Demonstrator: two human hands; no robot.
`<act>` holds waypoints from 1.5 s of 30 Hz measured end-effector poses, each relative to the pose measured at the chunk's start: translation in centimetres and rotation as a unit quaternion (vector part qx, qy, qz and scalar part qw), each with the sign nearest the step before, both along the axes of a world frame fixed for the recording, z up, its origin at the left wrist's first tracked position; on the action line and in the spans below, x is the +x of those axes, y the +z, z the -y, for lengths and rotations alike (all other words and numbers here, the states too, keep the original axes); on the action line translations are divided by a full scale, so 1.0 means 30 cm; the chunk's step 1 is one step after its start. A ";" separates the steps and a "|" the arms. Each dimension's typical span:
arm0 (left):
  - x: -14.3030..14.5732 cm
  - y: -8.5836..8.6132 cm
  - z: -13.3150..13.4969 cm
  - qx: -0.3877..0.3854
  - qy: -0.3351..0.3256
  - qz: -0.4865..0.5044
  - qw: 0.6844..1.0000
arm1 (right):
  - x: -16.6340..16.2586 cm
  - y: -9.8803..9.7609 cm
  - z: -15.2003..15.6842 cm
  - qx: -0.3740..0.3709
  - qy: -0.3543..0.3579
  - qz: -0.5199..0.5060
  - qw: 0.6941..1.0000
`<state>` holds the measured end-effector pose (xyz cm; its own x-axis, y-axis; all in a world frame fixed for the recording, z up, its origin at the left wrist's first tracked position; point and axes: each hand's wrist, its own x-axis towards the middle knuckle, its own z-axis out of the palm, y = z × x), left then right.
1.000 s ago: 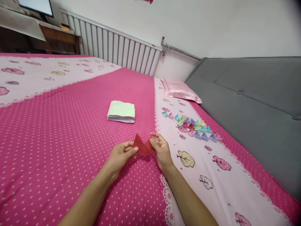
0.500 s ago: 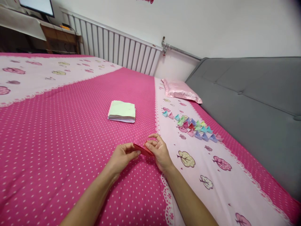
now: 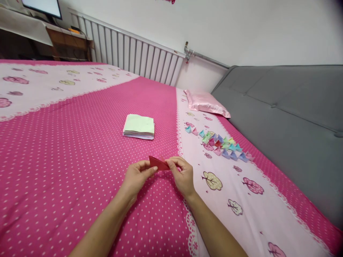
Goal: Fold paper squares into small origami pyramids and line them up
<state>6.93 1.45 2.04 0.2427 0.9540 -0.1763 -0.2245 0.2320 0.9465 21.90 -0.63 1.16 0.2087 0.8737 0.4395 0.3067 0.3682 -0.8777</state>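
A folded red paper piece (image 3: 158,163) is pinched between both my hands just above the pink dotted bedspread (image 3: 80,150). My left hand (image 3: 136,175) grips its left end with thumb and fingers closed. My right hand (image 3: 182,175) holds the right end, fingers curled over it. The paper looks flattened into a narrow triangle. A stack of pale green square paper sheets (image 3: 139,126) lies farther out on the bed. To the right, several small folded paper shapes (image 3: 219,144) in blue, green, pink and red lie grouped on the lighter strip of the sheet.
A pink satin pillow (image 3: 205,103) lies by the grey padded headboard (image 3: 289,121) on the right. A white radiator (image 3: 128,53) runs along the far wall. A wooden desk with a screen (image 3: 43,7) stands at the far left.
The red paper stood up as two open points a second ago; it has been folded flat and my hands have closed in on it, shifting slightly left.
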 end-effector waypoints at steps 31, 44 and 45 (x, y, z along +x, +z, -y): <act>-0.011 0.007 0.004 -0.005 -0.086 -0.003 0.996 | 0.011 -0.017 -0.016 -0.107 0.115 -0.133 0.979; 0.005 -0.007 -0.002 -0.025 -0.014 -0.050 0.998 | 0.014 -0.029 -0.026 -0.151 0.054 -0.188 0.969; 0.006 -0.009 -0.002 -0.026 -0.009 -0.050 0.998 | 0.014 -0.029 -0.026 -0.155 0.052 -0.191 0.968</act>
